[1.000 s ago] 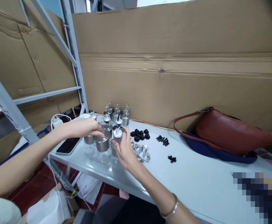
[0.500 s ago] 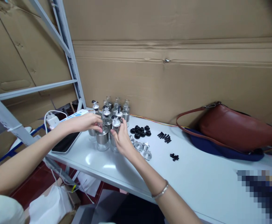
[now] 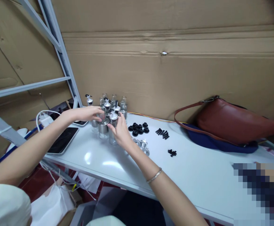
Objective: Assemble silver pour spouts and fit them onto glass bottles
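**Both hands at bottle cluster**

While reaching over white table (image 3: 193, 182): left hand (image 3: 86, 113) curled loosely, fingertips touching metal-capped glass bottle (image 3: 103, 129). Right hand (image 3: 120, 131) partly closed around neighbouring bottle (image 3: 113, 128), at 3 o'clock of the first. Black caps (image 3: 138, 128) near, further toward 3 o'clock.

Both hands are further back on the table now, deeper into the bottle cluster. The left hand (image 3: 86, 113) slides from the near bottles up to the metal-collared bottle (image 3: 103, 128), fingers on its top. The right hand (image 3: 120, 133) follows, now cupping the white-capped bottle (image 3: 113, 125) from the side. The whole view has also swung left and down a bit.
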